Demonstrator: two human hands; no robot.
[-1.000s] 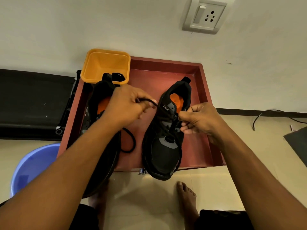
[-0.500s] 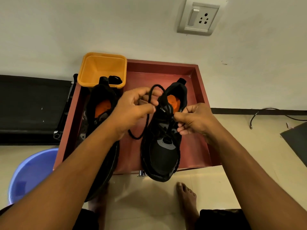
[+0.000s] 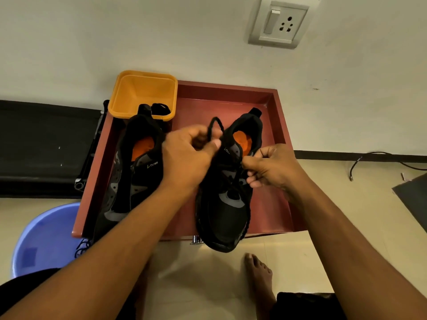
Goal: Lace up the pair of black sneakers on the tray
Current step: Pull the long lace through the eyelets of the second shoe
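Two black sneakers with orange insoles lie on a dark red tray (image 3: 280, 121). The left sneaker (image 3: 131, 176) has open eyelets. The right sneaker (image 3: 227, 213) sticks out over the tray's front edge. My left hand (image 3: 187, 158) holds a loop of black lace (image 3: 215, 125) above the right sneaker's tongue. My right hand (image 3: 272, 167) pinches the lace at the right-side eyelets of that sneaker. Whether the left sneaker carries a lace is hidden by my left arm.
An orange square tub (image 3: 143, 93) sits on the tray's back left corner with a black bundle at its front. A blue plastic basin (image 3: 44, 241) stands on the floor at the left. My bare foot (image 3: 258, 271) rests below the tray. A wall socket (image 3: 279, 24) is above.
My left hand moved right and toward the right sneaker's tongue, gathering the loose lace that hung over the tray into a short loop. My right hand stays at the eyelets.
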